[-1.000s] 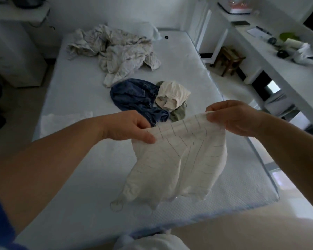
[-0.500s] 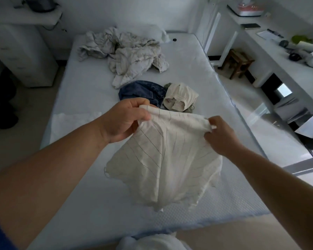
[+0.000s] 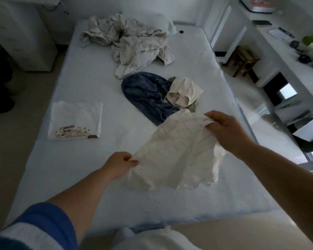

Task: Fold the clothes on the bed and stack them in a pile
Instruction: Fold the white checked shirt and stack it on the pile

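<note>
A cream garment with thin dark lines (image 3: pixel 177 152) hangs low over the near half of the bed (image 3: pixel 90 83), its lower part touching the mattress. My left hand (image 3: pixel 118 164) pinches its near left corner. My right hand (image 3: pixel 224 129) grips its far right edge. A folded white T-shirt with a printed picture (image 3: pixel 76 120) lies flat at the bed's left side. Behind the cream garment lies a crumpled blue denim piece (image 3: pixel 146 95) with a bunched beige garment (image 3: pixel 183 92) on an olive one.
A large rumpled pale sheet or garment (image 3: pixel 132 42) covers the bed's far end. A white desk (image 3: pixel 285 51) with small items runs along the right, a wooden stool (image 3: pixel 242 60) beside it. White drawers (image 3: pixel 22 38) stand at far left.
My left hand has let go of the top edge and dropped toward me to a lower corner. The garment has come down from mid-air onto the bed. My right hand keeps its grip.
</note>
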